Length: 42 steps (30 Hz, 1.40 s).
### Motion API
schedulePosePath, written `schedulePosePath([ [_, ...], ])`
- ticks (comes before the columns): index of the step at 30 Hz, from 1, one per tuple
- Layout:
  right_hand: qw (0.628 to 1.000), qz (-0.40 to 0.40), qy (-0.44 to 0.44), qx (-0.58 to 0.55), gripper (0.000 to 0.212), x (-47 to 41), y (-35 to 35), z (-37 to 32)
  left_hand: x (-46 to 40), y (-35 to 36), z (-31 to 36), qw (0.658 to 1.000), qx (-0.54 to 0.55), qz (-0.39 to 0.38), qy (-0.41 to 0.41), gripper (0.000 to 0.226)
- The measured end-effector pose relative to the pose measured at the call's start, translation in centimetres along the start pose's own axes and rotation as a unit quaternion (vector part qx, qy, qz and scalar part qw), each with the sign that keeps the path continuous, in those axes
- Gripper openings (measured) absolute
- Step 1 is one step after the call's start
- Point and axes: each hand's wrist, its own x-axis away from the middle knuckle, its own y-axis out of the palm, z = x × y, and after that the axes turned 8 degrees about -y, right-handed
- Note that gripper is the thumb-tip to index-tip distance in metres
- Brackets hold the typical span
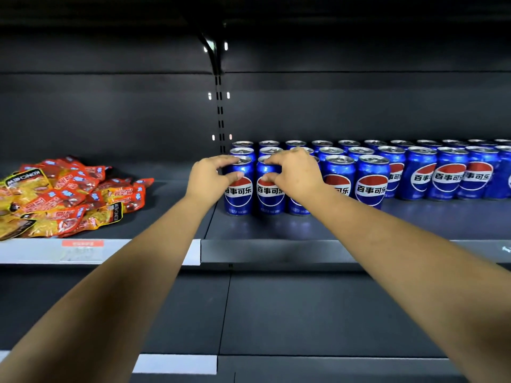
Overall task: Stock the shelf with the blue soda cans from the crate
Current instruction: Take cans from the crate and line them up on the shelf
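With the left hand (211,176) gripping the front-left can (239,189) and the right hand (293,172) gripping its neighbour (269,193) on the shelf (276,251), a careless nudge could topple the tightly packed rows behind.

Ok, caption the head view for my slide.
Left hand and right hand each grip a front-row blue soda can on the dark shelf, beside snack packets.

Left hand (211,176), right hand (294,172): arms outstretched, fingers curled.

Head view, close, facing shelf (276,251)
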Motion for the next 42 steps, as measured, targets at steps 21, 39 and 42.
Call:
schedulePosePath([
  [21,0.843,0.086,-0.486,0.212,0.041,0.7,8.6,1.9,-4.5,5.4,-4.1,0.757,0.506,-0.166,-0.378,0.070],
  [39,0.870,0.085,-0.457,0.163,0.041,1.2,8.1,1.5,-3.9,5.5,-3.8,0.765,0.513,-0.177,-0.348,0.075],
  [42,0.883,0.080,-0.441,0.137,0.047,1.6,7.3,0.8,-3.1,4.2,-3.4,0.807,0.498,-0.054,-0.313,0.057],
])
